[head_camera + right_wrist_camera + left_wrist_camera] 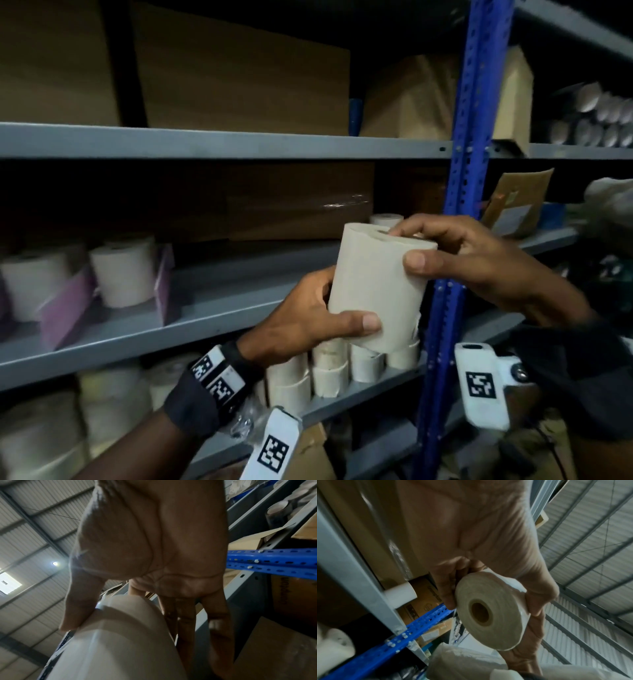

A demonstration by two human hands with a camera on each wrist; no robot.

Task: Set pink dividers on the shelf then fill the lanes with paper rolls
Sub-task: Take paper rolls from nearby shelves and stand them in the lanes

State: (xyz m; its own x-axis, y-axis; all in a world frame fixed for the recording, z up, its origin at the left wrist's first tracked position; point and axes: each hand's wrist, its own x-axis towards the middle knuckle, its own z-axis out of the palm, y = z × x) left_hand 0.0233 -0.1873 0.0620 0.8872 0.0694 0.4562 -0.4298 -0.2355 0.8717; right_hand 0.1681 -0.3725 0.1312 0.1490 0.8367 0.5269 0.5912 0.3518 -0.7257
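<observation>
Both hands hold one roll [376, 287] in front of the shelf [219, 308], near the blue post [459, 192]. Left hand [301, 322] cups its lower end, thumb across the near side and fingers curled round the back. Right hand [472, 253] pinches the upper end, thumb on the side wall and fingertips over the top rim by the core. From the left wrist the roll [489, 614] shows its end face and the fingers [447, 595] wrapped round it; from the right wrist the thumb presses the roll [120, 635] while the fingers [183, 615] reach past its far side.

Two pink dividers [65, 305] already stand on the shelf at the left, a second one [163, 281] just right of a seated roll [121, 270]. Another roll [34, 284] fills the lane further left. So the dividers look set, at least in part, and the filling is under way; the shelf right of the second divider is bare, and the held roll is not yet placed. A small roll [386, 219] stands at the back right.

The held roll is cream, tightly wound, tall, tilted with its top leaning left, with a brown hollow core. A clear wrap seems to cover it, loose at the lower edge
</observation>
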